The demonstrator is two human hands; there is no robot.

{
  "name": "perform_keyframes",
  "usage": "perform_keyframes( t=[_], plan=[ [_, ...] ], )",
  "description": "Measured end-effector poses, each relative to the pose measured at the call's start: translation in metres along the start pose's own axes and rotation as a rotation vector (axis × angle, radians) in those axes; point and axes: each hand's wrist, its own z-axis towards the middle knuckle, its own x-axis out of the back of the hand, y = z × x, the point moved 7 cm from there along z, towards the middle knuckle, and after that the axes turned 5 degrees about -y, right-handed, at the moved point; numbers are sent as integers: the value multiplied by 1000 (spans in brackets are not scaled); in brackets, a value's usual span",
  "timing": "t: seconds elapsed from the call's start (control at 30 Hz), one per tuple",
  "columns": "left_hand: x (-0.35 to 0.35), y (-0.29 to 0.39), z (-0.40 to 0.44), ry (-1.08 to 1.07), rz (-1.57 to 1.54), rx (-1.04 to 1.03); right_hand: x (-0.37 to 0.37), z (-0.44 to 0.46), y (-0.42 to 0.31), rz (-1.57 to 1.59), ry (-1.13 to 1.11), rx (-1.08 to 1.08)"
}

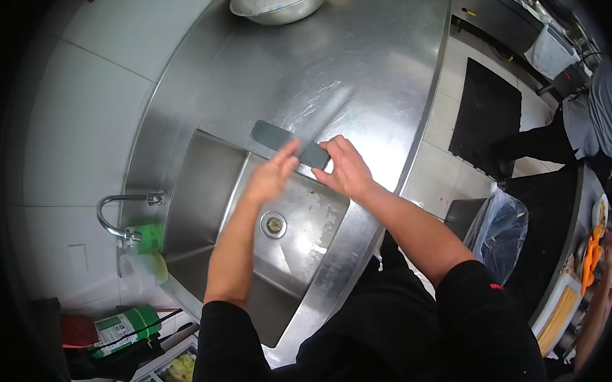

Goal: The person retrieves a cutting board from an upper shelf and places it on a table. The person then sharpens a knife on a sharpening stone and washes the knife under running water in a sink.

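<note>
A dark grey whetstone (272,134) lies along the far rim of the steel sink (301,258). My right hand (348,168) grips its right end between thumb and fingers. Smeared by motion, my left hand (275,175) is closed at the near side of the stone on a knife (327,116). The blurred blade crosses over the stone and points away toward the upper right; the handle is hidden in my fingers.
A metal bowl (279,7) with a plastic bag sits at the counter's far end. The faucet (118,214) curves beside the sink's left side, near a green container (144,238). A lined bin (499,228) stands to the right, and another person (586,114) is farther right.
</note>
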Motion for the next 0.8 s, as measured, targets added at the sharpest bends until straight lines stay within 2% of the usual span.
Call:
perform_keyframes(
  t=[0.07,0.17,0.2,0.3,0.33,0.43,0.47,0.5,0.6,0.67,0.7,0.77,0.8],
  plan=[
    [23,-15,12,105,-151,-11,4,1,-4,13,-2,1],
    [14,2,5,99,-57,49,1,2,-1,-5,0,-12],
    [-5,8,2,-3,51,-20,0,3,-2,-11,3,-9],
    [6,-5,8,22,-42,25,-2,0,0,-19,1,-15],
    [25,-11,11,162,-120,71,-1,1,-1,-11,0,-17],
    [27,-3,4,188,-42,136,3,4,-3,-7,-17,-44],
    [15,-1,-2,57,19,239,2,3,-4,-2,-24,-61],
    [-2,-6,-9,62,3,177,1,0,-4,-3,-1,-49],
    [-37,-18,-51,140,6,19,-2,2,0,1,17,-2],
    [-38,-25,-100,197,-70,88,-3,2,1,35,-38,-42],
    [-33,-35,-127,306,-107,103,-3,3,1,52,-69,-70],
    [-27,-63,-189,502,-191,134,14,3,-15,110,37,-156],
    [-23,-78,-219,588,-193,185,16,9,-31,43,71,-69]
  ],
)
